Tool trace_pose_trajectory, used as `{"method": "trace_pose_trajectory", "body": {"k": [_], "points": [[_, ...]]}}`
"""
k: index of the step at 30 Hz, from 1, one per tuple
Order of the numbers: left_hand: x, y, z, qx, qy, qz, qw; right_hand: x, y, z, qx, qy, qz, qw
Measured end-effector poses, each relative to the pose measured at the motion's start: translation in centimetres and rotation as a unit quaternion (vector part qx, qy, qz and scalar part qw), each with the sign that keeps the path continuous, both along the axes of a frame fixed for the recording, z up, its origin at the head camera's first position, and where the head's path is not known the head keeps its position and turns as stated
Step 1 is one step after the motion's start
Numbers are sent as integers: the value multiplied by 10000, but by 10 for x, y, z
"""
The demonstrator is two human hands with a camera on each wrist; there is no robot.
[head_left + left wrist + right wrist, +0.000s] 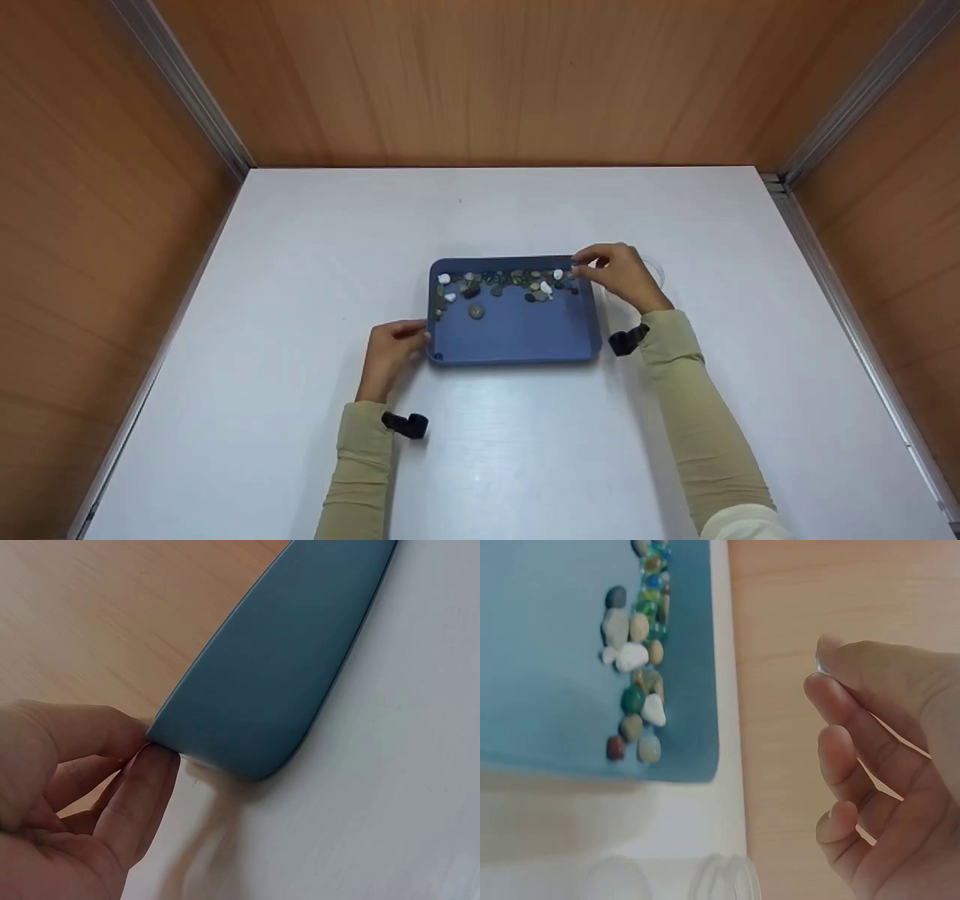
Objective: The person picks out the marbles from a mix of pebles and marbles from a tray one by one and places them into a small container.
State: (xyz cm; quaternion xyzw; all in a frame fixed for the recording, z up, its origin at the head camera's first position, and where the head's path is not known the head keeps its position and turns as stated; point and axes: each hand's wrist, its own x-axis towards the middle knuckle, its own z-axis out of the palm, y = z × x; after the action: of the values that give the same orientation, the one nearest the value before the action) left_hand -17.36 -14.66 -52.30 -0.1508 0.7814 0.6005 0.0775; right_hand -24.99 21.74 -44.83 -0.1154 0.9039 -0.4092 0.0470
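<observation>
L hand pinches the L rim of the blue tray, fingers & thumb nearly closed; tray's on the white counter btwn both hands. Dark bead in the tray corner by L hand; round grey stone a bit R of that hand. Small stones, incl. white ones, run along the far side twd R hand, which pinches a tiny shiny bit btwn thumb & finger, others loosely curled; can't ID it. Clear jar just beside R hand, partly hidden.
</observation>
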Motion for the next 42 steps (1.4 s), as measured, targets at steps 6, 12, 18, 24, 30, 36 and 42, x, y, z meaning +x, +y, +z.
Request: {"method": "trace_pose_trajectory", "body": {"k": [6, 12, 18, 24, 30, 36, 42], "points": [[0, 0, 0, 43, 14, -10, 10000, 0, 14, 2, 152, 27, -155, 9998], [0, -1, -1, 71, 131, -5, 9999, 1, 26, 3, 193, 36, -243, 9995], [0, 0, 0, 73, 36, 25, 10000, 0, 38, 2, 295, 67, -306, 9991], [-1, 0, 0, 79, -87, 42, 9999, 1, 52, 0, 299, 45, -375, 9988], [-3, -1, 1, 64, -149, 21, 9999, 3, 60, -2, 277, 20, -471, 9985], [-6, -4, -1, 168, -77, -26, 9998, 5, 60, 2, 426, -89, -601, 9972], [-8, -7, -2, 284, -129, -29, 9995, 8, 60, 5, 533, -142, -677, 9962]]}}
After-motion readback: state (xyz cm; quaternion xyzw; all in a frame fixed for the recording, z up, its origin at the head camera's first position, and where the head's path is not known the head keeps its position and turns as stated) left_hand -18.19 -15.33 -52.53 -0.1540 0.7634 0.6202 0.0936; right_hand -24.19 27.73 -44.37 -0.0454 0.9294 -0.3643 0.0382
